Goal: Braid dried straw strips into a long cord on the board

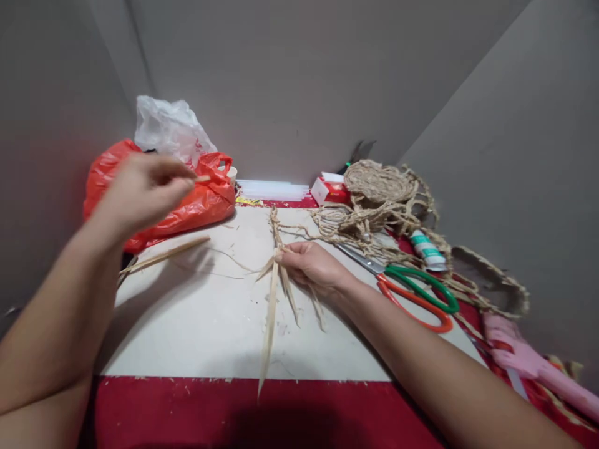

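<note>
My right hand (311, 265) pinches a braided straw strand (276, 227) over the white board. Several loose flat straw strips fan out below its fingertips, the longest strip (269, 330) hanging past the board's front edge. Raised at the left, my left hand (150, 187) is blurred, its thumb and forefinger closed. A short pale straw piece (202, 179) seems to stick out of their tips, in front of the red plastic bag (206, 202). Below that hand lies a bundle of dry straw strips (173, 252). Thin fibres curl across the board between both hands.
Large scissors (421, 293) with green and orange handles lie right of the white board (224, 349). Behind them are a heap of braided straw cord (381, 184), a red-and-white box (330, 189) and a white-green roll (428, 251). A pink glue gun (524, 358) lies at far right.
</note>
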`<move>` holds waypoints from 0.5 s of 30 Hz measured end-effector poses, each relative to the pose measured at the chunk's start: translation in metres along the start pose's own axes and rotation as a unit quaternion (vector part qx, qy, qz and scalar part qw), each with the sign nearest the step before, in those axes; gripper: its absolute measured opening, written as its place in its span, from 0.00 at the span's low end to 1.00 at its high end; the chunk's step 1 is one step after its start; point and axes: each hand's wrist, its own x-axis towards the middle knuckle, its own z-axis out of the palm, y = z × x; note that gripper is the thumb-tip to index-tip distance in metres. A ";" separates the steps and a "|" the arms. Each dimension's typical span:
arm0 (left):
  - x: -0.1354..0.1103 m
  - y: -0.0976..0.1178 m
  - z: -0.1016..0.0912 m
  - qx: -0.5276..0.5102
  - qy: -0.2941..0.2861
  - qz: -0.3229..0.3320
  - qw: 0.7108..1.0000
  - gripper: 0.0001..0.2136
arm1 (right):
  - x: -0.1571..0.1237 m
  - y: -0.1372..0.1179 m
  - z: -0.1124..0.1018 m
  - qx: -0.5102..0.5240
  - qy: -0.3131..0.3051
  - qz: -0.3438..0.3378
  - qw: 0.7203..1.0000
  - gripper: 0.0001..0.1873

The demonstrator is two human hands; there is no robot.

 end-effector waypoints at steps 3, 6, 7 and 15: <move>0.007 -0.012 0.047 0.152 -0.008 0.075 0.986 0.07 | 0.000 -0.004 -0.002 0.051 -0.028 0.014 0.998 0.20; -0.006 -0.012 0.098 0.023 -0.177 0.067 0.982 0.08 | 0.000 -0.006 -0.004 0.073 -0.035 0.018 0.997 0.19; -0.012 -0.010 0.110 -0.034 -0.227 0.036 0.973 0.10 | 0.001 -0.007 -0.004 0.073 -0.033 0.014 0.997 0.18; -0.029 0.004 0.131 -0.303 -0.345 -0.088 0.884 0.11 | 0.001 -0.009 -0.001 0.076 -0.026 -0.009 0.997 0.17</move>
